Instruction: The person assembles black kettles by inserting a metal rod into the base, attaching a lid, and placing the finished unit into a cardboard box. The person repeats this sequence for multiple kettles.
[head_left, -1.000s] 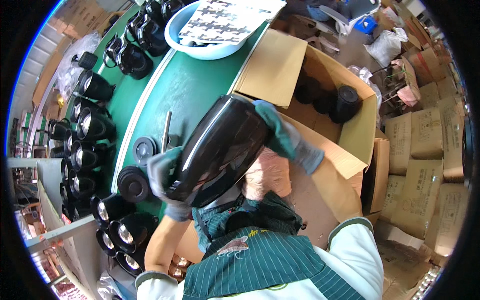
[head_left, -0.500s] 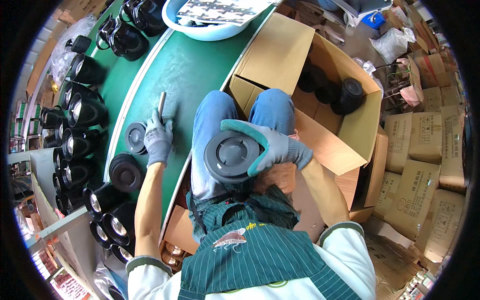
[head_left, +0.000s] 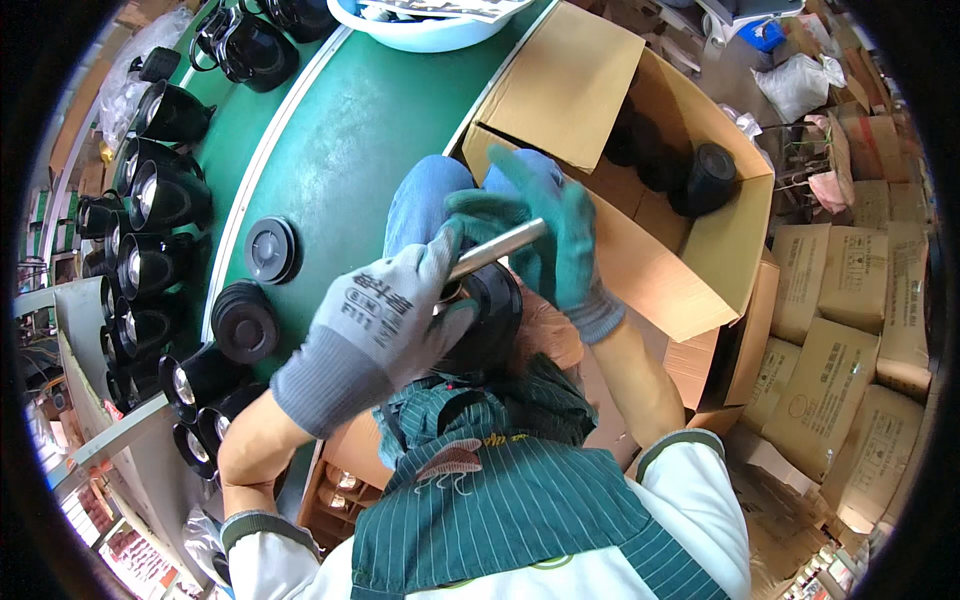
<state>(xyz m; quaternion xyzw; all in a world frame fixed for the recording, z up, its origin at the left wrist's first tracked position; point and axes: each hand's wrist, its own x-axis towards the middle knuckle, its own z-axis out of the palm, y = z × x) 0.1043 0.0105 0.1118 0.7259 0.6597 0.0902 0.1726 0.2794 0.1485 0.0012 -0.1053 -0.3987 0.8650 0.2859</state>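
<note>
A black round lamp housing (head_left: pixel 492 322) rests on my lap, over my blue trousers. My left hand (head_left: pixel 385 322), in a grey glove, grips a short silver metal tool (head_left: pixel 500 247) and holds it across the top of the housing. My right hand (head_left: pixel 556 250), in a green glove, is against the far side of the housing with its fingers spread upward, and touches the tool's end. Much of the housing is hidden by both hands.
Two stacks of black round caps (head_left: pixel 268 250) (head_left: pixel 243 322) lie on the green table (head_left: pixel 340 150). Black lamp housings (head_left: pixel 150 200) line its left edge. An open cardboard box (head_left: pixel 640 250) on my right holds more housings (head_left: pixel 702 175). A pale basin (head_left: pixel 420 30) stands ahead, cartons (head_left: pixel 830 350) at right.
My left hand let go of the housing, picked the metal tool off the table and brought it back over the housing. The housing came down from in front of me onto my lap.
</note>
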